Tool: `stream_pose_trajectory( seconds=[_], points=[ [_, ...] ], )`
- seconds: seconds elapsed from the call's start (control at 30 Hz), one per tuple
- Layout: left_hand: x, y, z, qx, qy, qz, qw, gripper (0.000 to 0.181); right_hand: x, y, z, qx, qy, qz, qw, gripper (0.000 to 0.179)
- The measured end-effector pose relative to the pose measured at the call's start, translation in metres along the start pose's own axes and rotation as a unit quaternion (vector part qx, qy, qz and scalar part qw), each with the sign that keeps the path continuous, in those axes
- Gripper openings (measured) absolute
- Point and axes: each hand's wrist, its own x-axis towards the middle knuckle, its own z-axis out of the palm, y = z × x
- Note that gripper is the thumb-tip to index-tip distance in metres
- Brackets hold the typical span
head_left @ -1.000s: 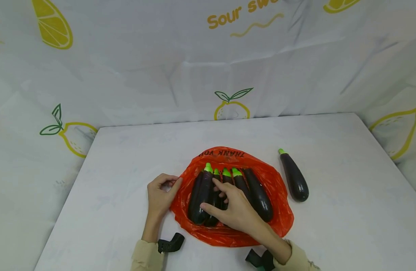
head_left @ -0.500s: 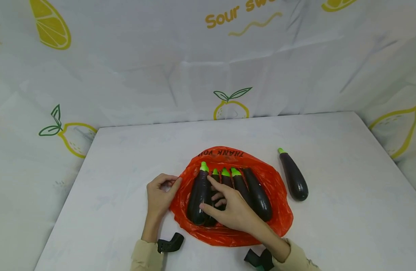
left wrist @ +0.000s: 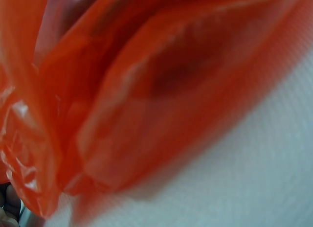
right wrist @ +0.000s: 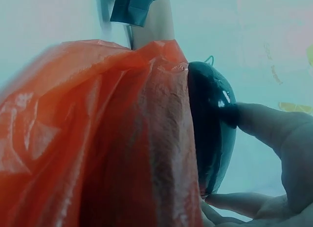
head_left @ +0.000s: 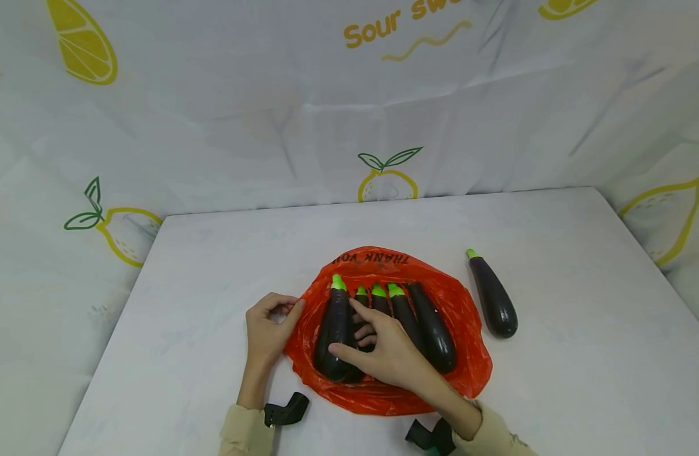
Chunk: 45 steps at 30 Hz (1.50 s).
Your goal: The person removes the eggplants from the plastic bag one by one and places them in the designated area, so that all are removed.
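A red plastic bag (head_left: 476, 361) lies spread with its mouth open, several dark eggplants (head_left: 432, 326) side by side in it. My left hand (head_left: 272, 329) pinches the bag's left rim between thumb and fingers; folds of red plastic fill the left wrist view. Over the bag, my right hand (head_left: 386, 351) grips a green-capped eggplant (head_left: 338, 316) lying on top at the left of the row. In the right wrist view, thumb and fingers sit on opposite sides of that eggplant (right wrist: 212, 134), part of it hidden behind the bag's wall (right wrist: 122, 134).
One more eggplant (head_left: 494, 297) lies on the white table (head_left: 583, 285) to the right of the bag. Behind the table hangs a white cloth (head_left: 241, 126) printed with lemons. A black strap piece (head_left: 287, 410) is worn at each wrist.
The right hand has shifted the top eggplant a little to the left, and its green cap has swung left. The left hand stays on the bag's rim.
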Motion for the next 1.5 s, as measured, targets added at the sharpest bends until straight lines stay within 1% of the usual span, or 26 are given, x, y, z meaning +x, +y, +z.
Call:
stream_pose_trajectory(
  seconds=[0.23, 0.4, 0.53, 0.7, 0.87, 1.07, 1.3, 1.5],
  points=[
    [0.0, 0.001, 0.0, 0.003, 0.0, -0.012, 0.9999, 0.006, 0.002, -0.001, 0.004, 0.044, -0.001, 0.021, 0.9988, 0.079],
    [0.0, 0.001, 0.0, -0.001, -0.002, -0.014, 0.9999, 0.004, 0.001, 0.0, 0.006, 0.085, 0.006, 0.016, 0.9962, 0.077],
    [0.0, 0.0, 0.0, -0.003, -0.002, -0.012, 0.9999, 0.004, 0.0, 0.0, 0.006, 0.098, 0.015, 0.01, 0.995, 0.074],
    [0.0, -0.001, 0.0, 0.001, -0.001, -0.01, 0.9999, 0.004, 0.0, 0.0, 0.006, 0.098, 0.027, 0.011, 0.9947, 0.073],
    [0.0, -0.001, 0.0, 0.004, -0.004, -0.007, 1.0, 0.004, 0.0, 0.002, 0.003, 0.086, 0.042, -0.004, 0.9954, 0.073],
    [0.0, 0.001, 0.0, 0.003, -0.005, -0.001, 1.0, 0.005, 0.0, 0.004, -0.008, 0.077, 0.049, -0.016, 0.9957, 0.071],
    [0.001, 0.001, 0.0, -0.006, -0.006, -0.006, 1.0, 0.004, -0.005, 0.006, -0.021, 0.069, 0.06, -0.021, 0.9956, 0.072],
    [0.001, 0.002, 0.0, -0.015, -0.008, 0.001, 0.9999, 0.007, -0.007, 0.009, -0.027, 0.06, 0.07, -0.016, 0.9956, 0.071]
  ],
)
